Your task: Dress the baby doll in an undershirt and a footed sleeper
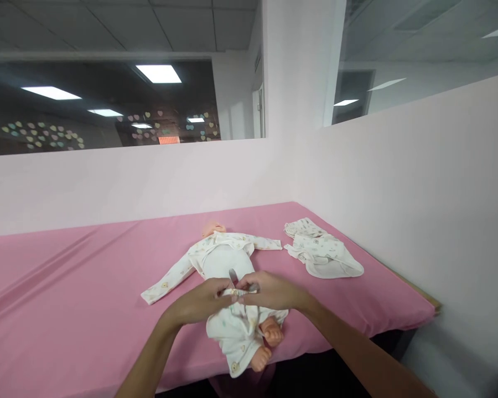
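A baby doll (pixel 262 358) lies on its back with its feet towards me and its head at the far end. It wears a white printed long-sleeved top (pixel 170 282) with both sleeves spread out. White printed baby pants (pixel 228 327) cover its legs, and the bare feet stick out at the near end. My left hand (pixel 203 301) and my right hand (pixel 269 290) meet at the doll's waist. Their fingers are closed on the gathered waistband of the pants. Between them a small grey strip (pixel 233 275) sticks up; I cannot tell what it is.
Another set of white printed baby clothes (pixel 321 251) lies folded at the right of the pink-covered table (pixel 87 298). White walls (pixel 149 182) with windows border the back and right sides. The table's front edge runs just below the doll's feet.
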Tool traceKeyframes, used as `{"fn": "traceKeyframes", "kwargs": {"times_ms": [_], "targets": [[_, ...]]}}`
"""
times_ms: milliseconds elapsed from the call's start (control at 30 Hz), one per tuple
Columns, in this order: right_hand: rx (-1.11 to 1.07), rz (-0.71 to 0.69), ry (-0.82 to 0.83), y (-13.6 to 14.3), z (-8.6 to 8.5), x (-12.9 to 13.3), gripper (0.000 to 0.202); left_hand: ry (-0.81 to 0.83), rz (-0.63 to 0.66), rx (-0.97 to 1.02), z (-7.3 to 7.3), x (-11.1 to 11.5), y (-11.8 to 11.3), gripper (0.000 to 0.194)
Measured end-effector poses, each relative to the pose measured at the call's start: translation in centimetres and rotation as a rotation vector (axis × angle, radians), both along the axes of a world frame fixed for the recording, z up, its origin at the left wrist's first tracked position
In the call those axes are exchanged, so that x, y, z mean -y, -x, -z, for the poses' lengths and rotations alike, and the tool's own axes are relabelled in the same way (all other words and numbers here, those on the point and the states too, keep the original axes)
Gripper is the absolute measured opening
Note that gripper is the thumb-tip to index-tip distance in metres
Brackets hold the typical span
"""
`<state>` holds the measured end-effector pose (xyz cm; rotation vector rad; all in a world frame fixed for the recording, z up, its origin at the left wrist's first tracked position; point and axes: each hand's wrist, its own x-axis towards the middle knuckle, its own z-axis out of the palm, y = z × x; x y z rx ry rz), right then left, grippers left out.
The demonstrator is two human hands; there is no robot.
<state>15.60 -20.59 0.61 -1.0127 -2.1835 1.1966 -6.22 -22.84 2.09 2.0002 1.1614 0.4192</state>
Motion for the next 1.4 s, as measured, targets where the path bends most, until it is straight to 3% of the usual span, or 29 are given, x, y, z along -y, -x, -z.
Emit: {"fn": "traceKeyframes", "kwargs": {"times_ms": [100,200,400,567,733,900,1133,1233,1400], "targets": [[-0.078,-0.042,0.124,0.6,0.1,-2.5,0.028,-0.036,-0.12,0.183,0.7,-1.1,-0.5,0.039],[-0.162,0.021,0.218,-0.5,0.5,-4.6,0.029,-0.042,-0.135,0.219,1.7,-1.5,-0.1,0.037],[-0.118,0.086,0.199,-4.3,2.5,-6.6,0.023,-0.034,-0.044,0.117,3.3,-1.9,4.1,0.037],[-0.158,0.028,0.249,-5.0,3.6,-7.7,0.016,0.025,-0.127,0.165,4.2,-3.2,6.6,0.038],[-0.2,0.037,0.243,-4.0,2.8,-9.9,0.017,-0.04,-0.26,0.24,3.8,-4.3,5.8,0.036],[-0.324,0.113,0.159,-2.2,2.8,-12.5,0.016,-0.049,-0.305,0.327,3.8,-5.3,4.5,0.038],[-0.339,0.238,0.095,-1.5,6.3,-13.7,0.008,-0.011,-0.345,0.311,5.7,-5.9,6.8,0.047],[-0.358,0.287,0.029,-0.9,6.7,-14.3,0.009,-0.104,-0.441,0.338,6.6,-6.8,7.0,0.048],[-0.445,0.342,-0.082,2.2,6.5,-15.4,0.018,-0.231,-0.641,0.441,8.5,-8.6,5.4,0.042]]}}
